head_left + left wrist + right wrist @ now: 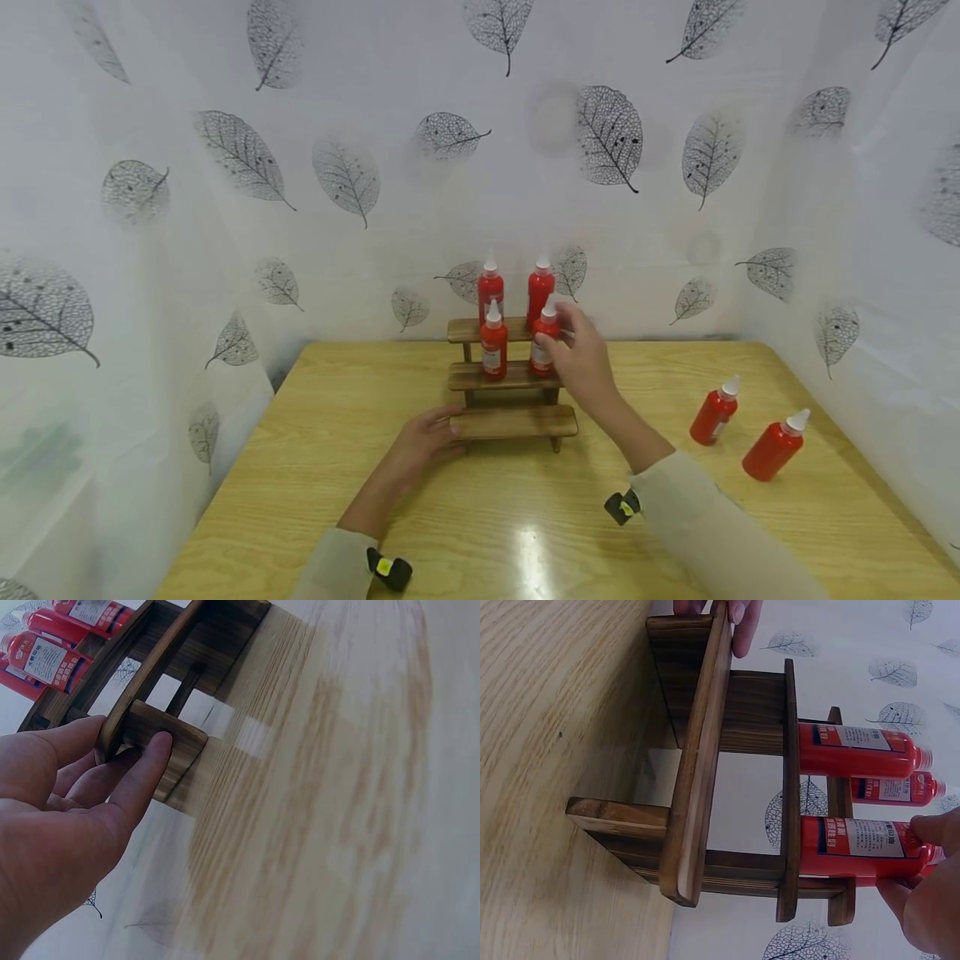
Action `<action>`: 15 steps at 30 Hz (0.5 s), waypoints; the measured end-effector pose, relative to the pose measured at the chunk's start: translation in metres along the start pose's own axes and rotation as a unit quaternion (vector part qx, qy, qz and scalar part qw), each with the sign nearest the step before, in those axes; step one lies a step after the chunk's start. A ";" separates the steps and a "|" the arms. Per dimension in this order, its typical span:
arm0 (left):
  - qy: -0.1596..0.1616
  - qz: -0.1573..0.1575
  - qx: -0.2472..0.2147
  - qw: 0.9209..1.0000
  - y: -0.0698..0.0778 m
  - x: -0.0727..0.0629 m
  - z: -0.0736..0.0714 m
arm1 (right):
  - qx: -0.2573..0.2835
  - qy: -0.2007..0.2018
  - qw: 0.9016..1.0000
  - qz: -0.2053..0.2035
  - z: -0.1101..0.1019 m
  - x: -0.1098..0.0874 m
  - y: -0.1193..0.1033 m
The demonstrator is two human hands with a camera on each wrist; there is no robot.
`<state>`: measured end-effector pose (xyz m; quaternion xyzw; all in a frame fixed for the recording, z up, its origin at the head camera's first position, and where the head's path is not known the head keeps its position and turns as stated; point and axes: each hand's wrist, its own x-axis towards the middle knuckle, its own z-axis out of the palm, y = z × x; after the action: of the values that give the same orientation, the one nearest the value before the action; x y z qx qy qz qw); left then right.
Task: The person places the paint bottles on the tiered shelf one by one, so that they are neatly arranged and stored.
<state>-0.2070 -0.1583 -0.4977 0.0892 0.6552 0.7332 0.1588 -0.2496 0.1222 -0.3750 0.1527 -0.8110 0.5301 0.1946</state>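
A three-step wooden display stand [514,423] stands on the table. My left hand [423,444] grips the left end of its lowest step; in the left wrist view the thumb and fingers lie on either side of the board [124,720]. With thumb and fingers, my right hand [583,354] pinches the upper part of a red squeeze bottle [862,846] with a white pointed cap. That bottle is upright on the right of the middle step. Another red bottle [493,350] stands to its left on the same step. Two more red bottles, left [491,289] and right [540,292], occupy the top step.
Two red squeeze bottles, a nearer one [772,451] and a farther one [713,417], stand on the table at the right. Behind the wooden table [337,392] hangs a white sheet [420,50] printed with leaves, which also runs along both sides.
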 end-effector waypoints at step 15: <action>-0.001 -0.001 0.004 1.000 0.000 0.000 0.000 | -0.019 -0.027 0.999 0.013 -0.009 -0.006 0.007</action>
<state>-0.2071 -0.1582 -0.4976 0.0903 0.6583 0.7301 0.1595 -0.2457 0.1335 -0.3799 0.1530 -0.8279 0.5127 0.1686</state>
